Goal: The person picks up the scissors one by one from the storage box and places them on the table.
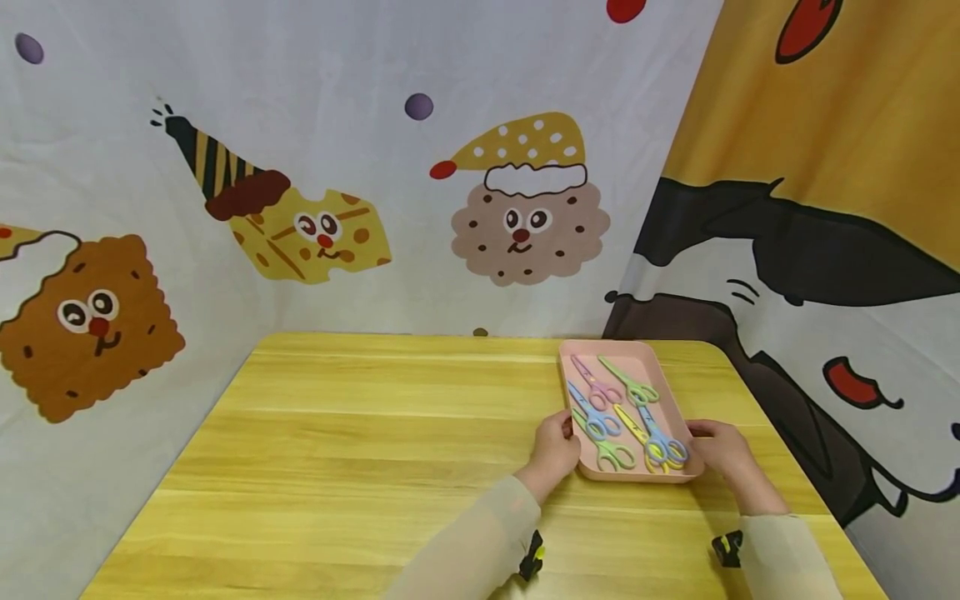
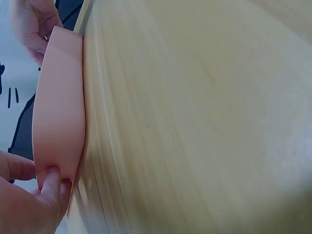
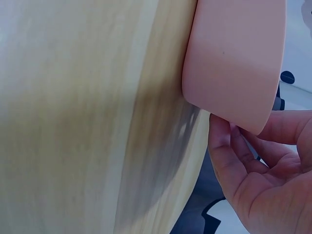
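A shallow pink tray (image 1: 637, 477) rests at the right of the table, holding several pairs of plastic scissors. Pink scissors (image 1: 585, 373) and green scissors (image 1: 615, 369) lie toward its far end; blue scissors (image 1: 648, 417) overlap yellow scissors (image 1: 630, 422) near the front. My left hand (image 1: 553, 454) grips the tray's left side; the left wrist view shows that hand (image 2: 29, 204) with a finger bent against the outer wall (image 2: 58, 97). On the opposite side, my right hand (image 1: 723, 450) pinches the edge. In the right wrist view its thumb and fingers (image 3: 229, 156) meet the tray's corner.
The wooden table (image 1: 337, 467) extends left of the tray, with rounded far corners. Behind it hangs a white cloth (image 1: 337, 50) printed with cartoon biscuits and cheese. A patterned yellow, black and white cloth (image 1: 847, 142) hangs along the right side.
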`<action>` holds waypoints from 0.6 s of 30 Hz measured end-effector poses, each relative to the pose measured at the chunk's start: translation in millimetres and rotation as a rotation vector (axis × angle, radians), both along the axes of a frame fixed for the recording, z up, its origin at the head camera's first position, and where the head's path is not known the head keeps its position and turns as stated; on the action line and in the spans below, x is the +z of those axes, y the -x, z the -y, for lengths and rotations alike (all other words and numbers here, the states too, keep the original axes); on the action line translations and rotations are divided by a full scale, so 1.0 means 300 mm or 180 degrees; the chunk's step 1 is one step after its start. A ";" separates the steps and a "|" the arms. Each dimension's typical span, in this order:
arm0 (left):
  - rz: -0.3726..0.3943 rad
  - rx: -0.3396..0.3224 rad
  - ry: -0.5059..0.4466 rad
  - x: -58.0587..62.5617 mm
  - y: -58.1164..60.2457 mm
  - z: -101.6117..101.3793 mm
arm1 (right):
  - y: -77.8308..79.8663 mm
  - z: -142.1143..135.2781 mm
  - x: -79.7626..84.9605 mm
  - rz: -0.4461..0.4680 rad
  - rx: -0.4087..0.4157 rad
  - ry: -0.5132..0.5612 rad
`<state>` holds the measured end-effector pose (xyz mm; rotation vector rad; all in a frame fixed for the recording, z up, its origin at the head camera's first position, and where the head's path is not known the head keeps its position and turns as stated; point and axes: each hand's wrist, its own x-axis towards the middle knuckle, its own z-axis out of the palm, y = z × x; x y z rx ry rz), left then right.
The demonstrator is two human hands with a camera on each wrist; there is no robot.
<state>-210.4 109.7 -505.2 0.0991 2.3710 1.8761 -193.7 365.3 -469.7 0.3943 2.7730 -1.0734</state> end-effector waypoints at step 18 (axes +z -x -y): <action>0.0148 0.0082 -0.0016 0.000 -0.001 0.066 | 0.003 0.045 -0.015 0.0004 0.0087 0.0010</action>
